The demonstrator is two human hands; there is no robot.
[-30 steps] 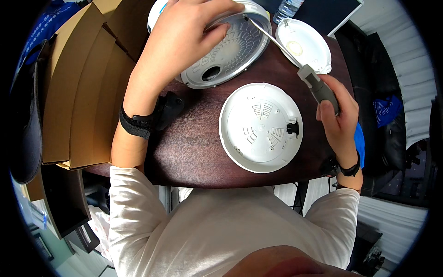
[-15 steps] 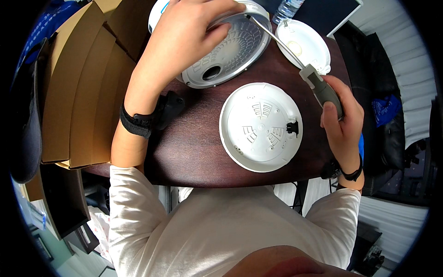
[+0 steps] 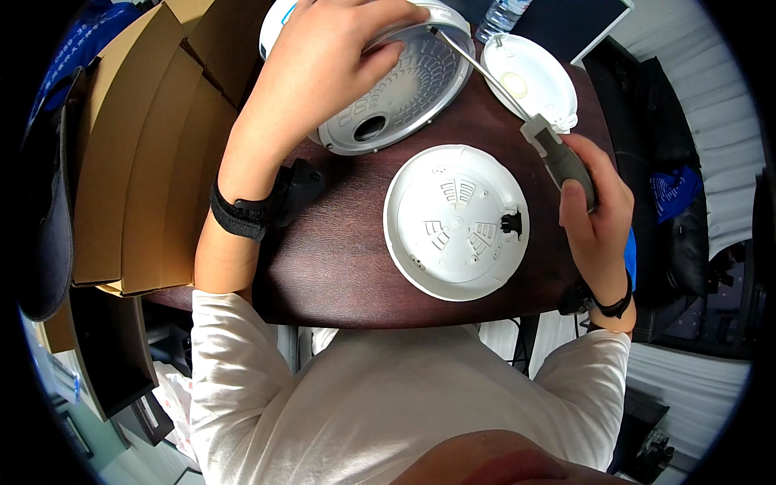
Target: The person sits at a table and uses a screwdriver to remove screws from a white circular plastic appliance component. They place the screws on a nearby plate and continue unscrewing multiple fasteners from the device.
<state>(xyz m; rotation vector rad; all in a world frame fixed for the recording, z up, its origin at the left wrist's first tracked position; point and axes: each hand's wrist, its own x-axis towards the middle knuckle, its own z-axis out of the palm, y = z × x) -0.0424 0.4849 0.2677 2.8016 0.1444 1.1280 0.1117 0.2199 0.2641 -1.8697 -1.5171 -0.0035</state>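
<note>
My left hand [image 3: 330, 69] grips the upper rim of a tilted round appliance body [image 3: 412, 93], white outside, with a grey patterned inner face and a dark oval hole low on it. In my right hand [image 3: 600, 212] is a screwdriver [image 3: 558, 158] with a grey handle. Its long shaft slants up to the left, and the tip meets the inside of the rim near my left fingertips; what it touches there is too small to tell. Nearer to me lies a round white plastic cover [image 3: 453, 263] with slotted vents and a black fitting at its right edge.
A smaller white oval cover [image 3: 550, 90] lies at the far right of the dark brown table [image 3: 323, 275], below a clear water bottle [image 3: 503, 18]. Cardboard boxes [image 3: 145, 162] stand along the left side. A black sofa [image 3: 671, 121] is on the right.
My right hand and the screwdriver handle have shifted slightly left. The tip stays at the rim, and my left hand keeps its place.
</note>
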